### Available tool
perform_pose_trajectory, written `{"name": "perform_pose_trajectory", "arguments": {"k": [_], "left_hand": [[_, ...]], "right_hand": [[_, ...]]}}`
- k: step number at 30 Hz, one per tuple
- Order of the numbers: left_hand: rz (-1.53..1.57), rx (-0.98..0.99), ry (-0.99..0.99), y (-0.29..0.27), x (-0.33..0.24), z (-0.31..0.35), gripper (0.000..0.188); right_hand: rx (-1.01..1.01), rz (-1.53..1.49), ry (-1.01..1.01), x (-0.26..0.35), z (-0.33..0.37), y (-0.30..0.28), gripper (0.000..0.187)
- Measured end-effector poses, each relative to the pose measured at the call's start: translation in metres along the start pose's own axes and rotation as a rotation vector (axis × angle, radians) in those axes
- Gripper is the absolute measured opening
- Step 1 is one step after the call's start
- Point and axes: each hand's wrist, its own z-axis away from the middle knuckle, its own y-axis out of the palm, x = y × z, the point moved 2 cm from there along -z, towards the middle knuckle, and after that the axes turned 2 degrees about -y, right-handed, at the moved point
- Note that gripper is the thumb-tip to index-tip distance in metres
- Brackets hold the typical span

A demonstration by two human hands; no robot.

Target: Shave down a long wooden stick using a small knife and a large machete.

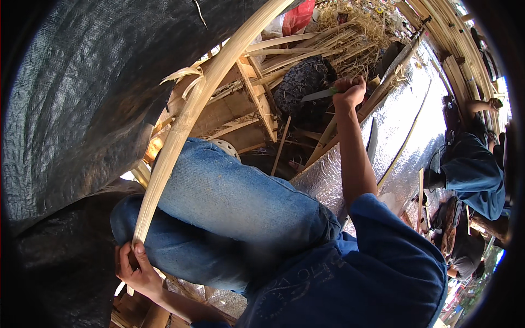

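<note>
A long, pale bamboo strip [183, 123] runs up across my bent knee in blue jeans, with a curl of split fibre peeling from its side. My left hand [139, 270] is closed around its lower end, thumb on top. Farther off to the right, my right hand [350, 90] is closed on a knife [318, 95]. Its blade points left, apart from the strip, and a bit of green shows where it meets my fingers; the handle is mostly hidden in my grip.
A black tarpaulin [82, 104] hangs on the left. Beyond my knees lie a wooden crate frame [257, 98], a dark bundle [303, 82] and a heap of shavings [355, 41]. Silvery foil sheeting [404, 131] spreads on the right, where another person [473, 175] sits.
</note>
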Motion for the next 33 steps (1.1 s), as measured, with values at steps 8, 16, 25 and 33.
{"name": "perform_pose_trajectory", "arguments": {"k": [8, 16, 25, 33], "left_hand": [[-0.041, 0.013, -0.041, -0.007, 0.001, 0.008, 0.030], [-0.030, 0.014, -0.029, -0.004, 0.003, 0.007, 0.031], [-0.069, -0.011, 0.029, -0.007, 0.004, 0.008, 0.033], [-0.024, 0.013, 0.008, -0.002, 0.007, 0.009, 0.032]], "right_hand": [[-0.116, 0.149, -0.065, -0.004, -0.010, -0.019, 0.028], [-0.245, 0.041, 0.177, -0.119, 0.056, -0.058, 0.027], [-0.090, -0.001, -0.199, -0.019, -0.011, -0.024, 0.029], [-0.067, -0.017, 0.098, -0.048, 0.035, -0.036, 0.034]]}}
